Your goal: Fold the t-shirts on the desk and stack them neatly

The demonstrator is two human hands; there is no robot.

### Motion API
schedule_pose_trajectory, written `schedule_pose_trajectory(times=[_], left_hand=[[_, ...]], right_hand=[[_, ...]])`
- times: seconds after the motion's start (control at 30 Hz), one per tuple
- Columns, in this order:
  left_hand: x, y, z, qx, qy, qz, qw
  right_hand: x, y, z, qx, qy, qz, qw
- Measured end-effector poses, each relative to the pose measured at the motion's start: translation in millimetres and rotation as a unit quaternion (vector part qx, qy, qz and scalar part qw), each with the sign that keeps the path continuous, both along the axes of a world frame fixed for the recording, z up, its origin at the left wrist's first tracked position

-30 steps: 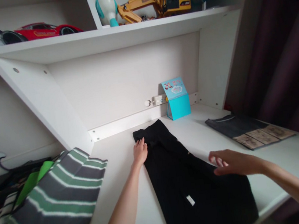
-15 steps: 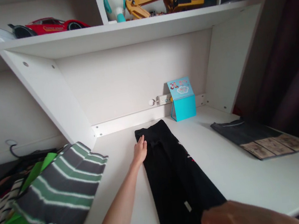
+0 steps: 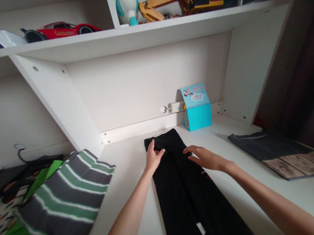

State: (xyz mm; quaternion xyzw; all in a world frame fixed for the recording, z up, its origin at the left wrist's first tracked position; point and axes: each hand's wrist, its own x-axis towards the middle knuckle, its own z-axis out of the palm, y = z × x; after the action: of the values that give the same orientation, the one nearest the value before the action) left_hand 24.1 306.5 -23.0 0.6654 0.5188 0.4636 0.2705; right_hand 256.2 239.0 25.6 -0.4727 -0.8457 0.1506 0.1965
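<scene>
A black garment (image 3: 185, 191), folded lengthwise into a long narrow strip, lies on the white desk (image 3: 256, 181) and runs from the back wall toward me. My left hand (image 3: 153, 157) rests open on its far left corner, fingers flat on the cloth. My right hand (image 3: 205, 157) lies open on the garment's far right edge, fingers stretched out toward the left hand. A small white label (image 3: 201, 228) shows on the cloth near me.
A grey-and-green striped garment (image 3: 66, 198) lies on a pile at the left. A dark folded shirt (image 3: 287, 151) with a tan print lies at the right. A turquoise desk calendar (image 3: 197, 107) stands by the back wall. Toy cars (image 3: 59, 30) and a yellow excavator (image 3: 184, 0) sit on the shelf above.
My right hand moved from the garment's near end up to its far end, beside the left hand. The left hand shifted slightly onto the cloth. The garment is narrower than a second ago.
</scene>
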Motion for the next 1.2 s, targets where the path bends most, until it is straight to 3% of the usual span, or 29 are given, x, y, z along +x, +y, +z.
schedule_pose_trajectory(times=[0.13,0.33,0.4,0.5,0.63,0.83,1.0,1.13,1.2], left_hand=[[-1,8,3.9,0.003,0.027,0.014,1.000],[-24,7,10.4,-0.030,0.211,0.126,0.969],[-24,1,7.1,0.020,0.233,0.131,0.963],[-16,-6,-0.1,0.095,0.295,0.068,0.948],[-8,-10,-8.1,0.027,0.374,-0.011,0.927],[-11,-11,-13.9,0.009,0.395,-0.003,0.919],[-12,-9,-17.3,-0.012,0.377,0.022,0.926],[-12,-7,-18.7,-0.024,0.362,0.036,0.931],[-12,-6,-19.3,-0.022,0.362,0.041,0.931]], right_hand=[[-12,13,-17.6,0.021,-0.053,-0.026,0.998],[-17,10,-41.4,-0.035,-0.127,-0.038,0.991],[-16,9,-38.4,-0.044,-0.135,-0.048,0.989],[-17,20,-26.7,-0.030,-0.132,-0.053,0.989],[-33,51,-18.9,-0.002,-0.120,-0.063,0.991],[-56,94,-35.7,-0.019,-0.125,-0.065,0.990],[-35,118,-38.5,-0.058,-0.148,-0.183,0.970],[-30,108,-23.9,-0.046,-0.157,-0.215,0.963],[-35,79,-16.6,-0.025,-0.148,-0.168,0.974]])
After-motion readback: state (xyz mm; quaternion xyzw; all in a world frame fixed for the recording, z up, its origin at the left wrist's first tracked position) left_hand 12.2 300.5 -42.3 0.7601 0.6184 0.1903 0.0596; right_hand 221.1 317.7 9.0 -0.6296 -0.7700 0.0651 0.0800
